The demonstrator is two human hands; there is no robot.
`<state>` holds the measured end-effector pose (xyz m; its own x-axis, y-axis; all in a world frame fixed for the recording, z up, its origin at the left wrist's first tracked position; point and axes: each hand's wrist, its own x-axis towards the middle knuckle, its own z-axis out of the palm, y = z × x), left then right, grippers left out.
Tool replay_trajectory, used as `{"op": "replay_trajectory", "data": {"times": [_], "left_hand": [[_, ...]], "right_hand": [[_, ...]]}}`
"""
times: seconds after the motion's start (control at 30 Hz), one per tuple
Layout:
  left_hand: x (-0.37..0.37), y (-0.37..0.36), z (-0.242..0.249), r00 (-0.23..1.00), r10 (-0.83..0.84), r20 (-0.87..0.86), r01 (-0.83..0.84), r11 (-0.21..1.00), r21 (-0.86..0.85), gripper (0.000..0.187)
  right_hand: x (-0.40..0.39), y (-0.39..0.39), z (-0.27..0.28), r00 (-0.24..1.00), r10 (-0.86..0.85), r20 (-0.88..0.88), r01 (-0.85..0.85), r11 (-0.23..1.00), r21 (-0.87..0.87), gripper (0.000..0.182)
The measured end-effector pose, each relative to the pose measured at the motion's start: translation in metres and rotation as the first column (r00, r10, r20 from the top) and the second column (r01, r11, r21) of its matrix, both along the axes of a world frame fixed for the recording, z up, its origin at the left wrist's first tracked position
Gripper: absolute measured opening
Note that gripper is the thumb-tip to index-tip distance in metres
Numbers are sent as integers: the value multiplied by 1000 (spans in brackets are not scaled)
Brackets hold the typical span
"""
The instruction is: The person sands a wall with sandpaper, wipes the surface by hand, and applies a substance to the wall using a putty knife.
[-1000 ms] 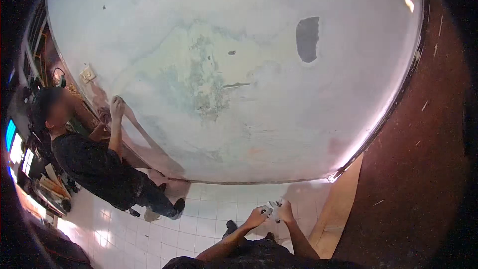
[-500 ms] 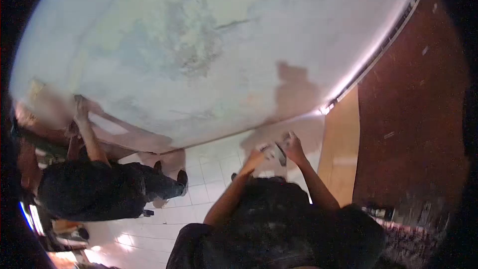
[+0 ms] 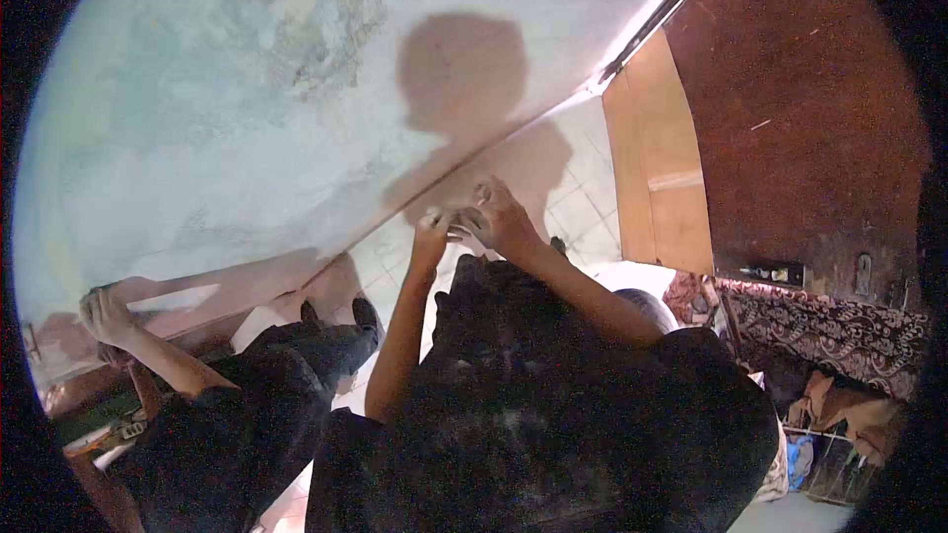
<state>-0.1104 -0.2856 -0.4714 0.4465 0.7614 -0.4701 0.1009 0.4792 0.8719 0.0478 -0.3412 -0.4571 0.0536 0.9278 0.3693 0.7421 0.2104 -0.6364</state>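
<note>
In front of my dark shirt, my left hand [image 3: 432, 234] and my right hand [image 3: 501, 220] are held close together near the base of the pale wall [image 3: 237, 168]. Between them is a small greyish object [image 3: 472, 223], too unclear to name. The fingers of my left hand are bent at its left end. My right hand has curled fingers at its other side, with the index finger raised. A shadow of a head and shoulders falls on the patchy wall just beyond my hands.
At the left, another person in dark clothes [image 3: 257, 385] reaches a hand [image 3: 107, 318] to the wall. On the right are a light wooden panel [image 3: 652, 158], a reddish-brown door [image 3: 800, 118], patterned fabric [image 3: 839, 336] and a wire rack [image 3: 834, 464]. White floor tiles [image 3: 583, 207] show beyond my hands.
The view has turned toward the right, showing more of the door side and the rack. My hands now appear farther left and higher, closer together. The other person's arm appears lower.
</note>
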Motion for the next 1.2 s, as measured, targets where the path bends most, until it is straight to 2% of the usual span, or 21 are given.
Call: {"op": "replay_trajectory", "data": {"times": [0.07, 0.13, 0.2, 0.27, 0.3, 0.33, 0.37, 0.4, 0.47, 0.5, 0.57, 0.63, 0.67, 0.7, 0.77, 0.87, 0.97, 1.0, 1.07, 1.13, 1.2], "left_hand": [[-6, 5, -4, 1000, 1, 28, 0, 1000, -21, 26], [-20, 13, -42, 999, -50, 9, 47, 984, 169, 28], [-21, 19, -83, 992, 63, 110, -71, 995, 67, 31], [-26, 36, -78, 984, -69, 164, 34, 977, 211, 51], [-13, 27, -42, 998, 65, 11, -65, 978, 197, 34], [-12, 26, -73, 984, 40, 176, -72, 981, 181, 31], [2, 28, -18, 997, 72, -8, -71, 993, 95, 26], [-12, 30, -91, 999, -37, 20, 25, 906, 422, 47], [25, 29, 42, 989, 13, 145, -29, 993, 113, 29], [27, 40, 43, 988, -32, 154, -1, 977, 213, 29], [26, 65, 42, 982, -116, 148, 46, 912, 407, 28], [26, 87, 97, 994, 68, 81, -102, 799, 593, 26], [25, 99, 126, 985, 162, 62, -161, 717, 678, 25], [21, 113, 144, 951, 300, 71, -231, 540, 809, 30], [9, 140, 181, 843, 514, 159, -280, 168, 945, 27], [1, 183, 225, 528, 711, 465, -279, -372, 885, 28], [-14, 249, 213, 285, 820, 497, -127, -482, 867, 40], [-7, 253, 220, 301, 808, 506, -28, -523, 852, 42], [-13, 245, 216, 324, 787, 525, 158, -593, 790, 47], [0, 260, 220, 389, 727, 565, 49, -629, 776, 49], [-7, 249, 216, 334, 792, 510, 99, -568, 817, 49]], "right_hand": [[-11, -1, 6, 996, -18, -92, 1, 983, -183, 36], [-17, 8, 7, 949, -177, -260, 40, 887, -460, 39], [-9, 9, 9, 921, -185, -342, 4, 884, -467, 51], [-15, 12, 7, 887, -137, -442, -70, 904, -421, 63], [-15, 13, 8, 906, -136, -401, -29, 925, -379, 60], [-14, 12, 10, 919, -141, -368, 6, 938, -345, 57], [-15, 15, 20, 943, -125, -307, 28, 953, -303, 52], [-17, 16, 29, 962, -116, -248, 49, 964, -260, 47], [-5, 28, 26, 858, -115, -502, -25, 964, -263, 39], [7, 28, 75, 791, -149, -594, -40, 955, -294, 37], [31, 47, 95, 766, -184, -616, 87, 979, -185, 26], [58, 84, 65, 833, -236, -501, 345, 928, 138, 13], [78, 102, 65, 810, -313, -496, 357, 934, -6, 14], [100, 124, 83, 789, -385, -479, 361, 921, -146, 16], [126, 160, 145, 916, -241, -321, 326, 912, 248, 40], [144, 202, 205, 967, -247, 67, 173, 823, 541, 33], [192, 259, 244, 921, -360, -146, 343, 578, 741, 19], [202, 274, 252, 879, -293, -376, 475, 613, 631, 17], [192, 280, 252, 863, -372, -342, 501, 543, 674, 16], [175, 331, 227, 847, -236, -477, 486, 710, 510, 19], [163, 332, 217, 899, -154, -410, 381, 734, 561, 20]]}}
